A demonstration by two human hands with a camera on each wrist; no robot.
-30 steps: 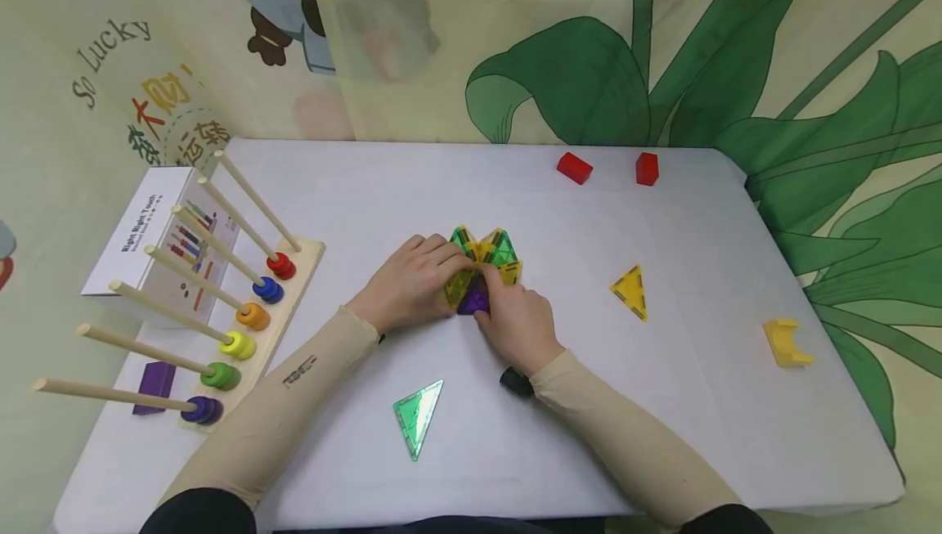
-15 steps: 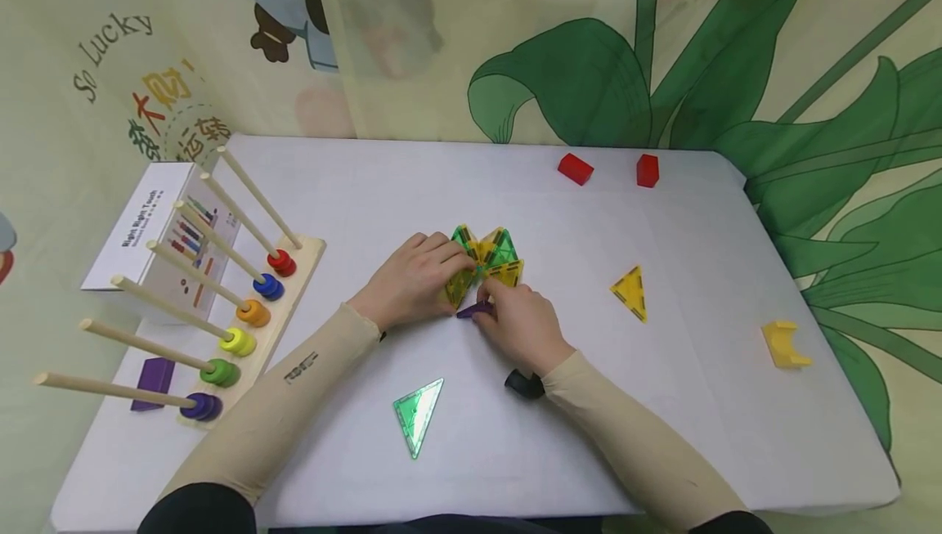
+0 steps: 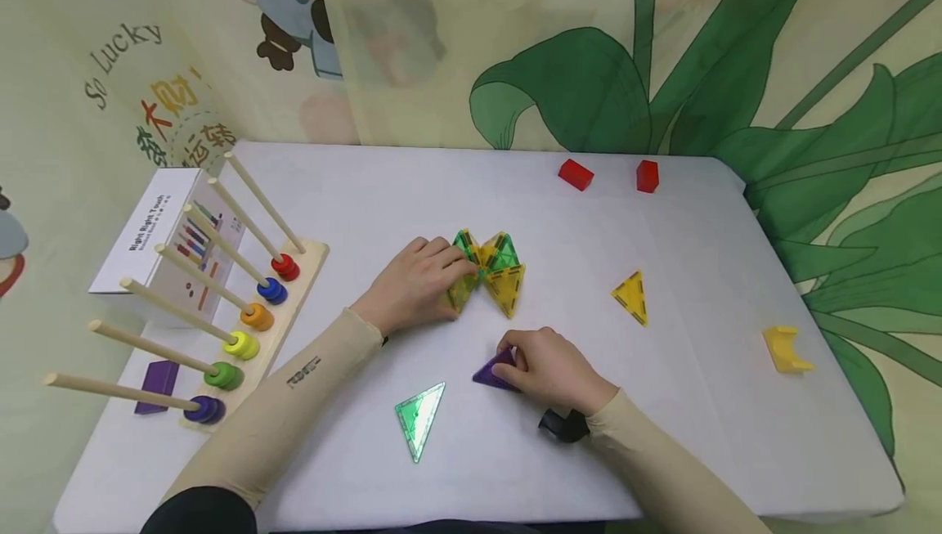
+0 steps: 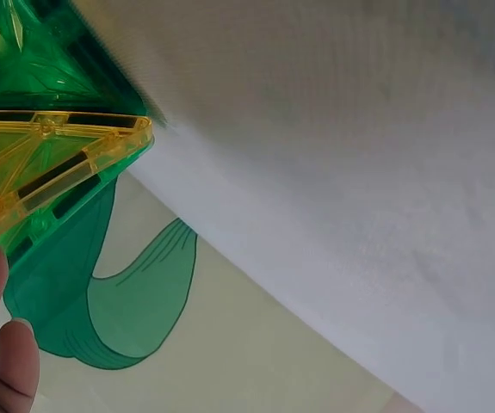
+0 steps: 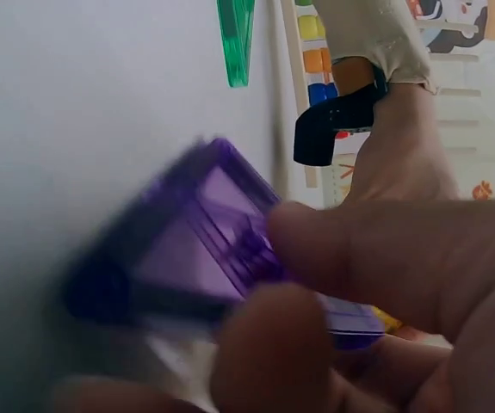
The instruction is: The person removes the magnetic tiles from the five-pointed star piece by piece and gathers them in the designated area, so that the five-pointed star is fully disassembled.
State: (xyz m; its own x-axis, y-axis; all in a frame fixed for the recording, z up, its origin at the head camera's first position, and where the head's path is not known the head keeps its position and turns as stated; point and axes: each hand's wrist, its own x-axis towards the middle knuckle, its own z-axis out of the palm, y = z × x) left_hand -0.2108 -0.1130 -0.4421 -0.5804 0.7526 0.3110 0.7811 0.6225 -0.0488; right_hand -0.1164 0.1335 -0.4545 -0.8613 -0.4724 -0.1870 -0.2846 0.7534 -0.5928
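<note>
A small star-like structure of green and yellow magnetic tiles (image 3: 505,285) stands mid-table in the head view. My left hand (image 3: 414,284) holds its left side, fingers bent over a yellow triangle tile. In the left wrist view, two fingertips show under the yellow and green tiles (image 4: 45,64). My right hand (image 3: 557,370) pinches a purple triangle magnetic tile (image 3: 489,375) between thumb and fingers, apart from the structure and nearer the body. The right wrist view shows this purple tile (image 5: 178,249) close up, tilted and partly blurred, the thumb across its edge.
A green triangle tile (image 3: 420,421) lies in front, a yellow one (image 3: 631,298) to the right. A yellow arch block (image 3: 787,349) and red blocks (image 3: 576,174) lie farther out. On the left are a peg board (image 3: 312,260) with coloured rings, a white box (image 3: 158,215) and a purple block (image 3: 156,387).
My right hand has pulled the purple tile off the structure's front and brought it toward the body and slightly right. The left hand stays at the structure.
</note>
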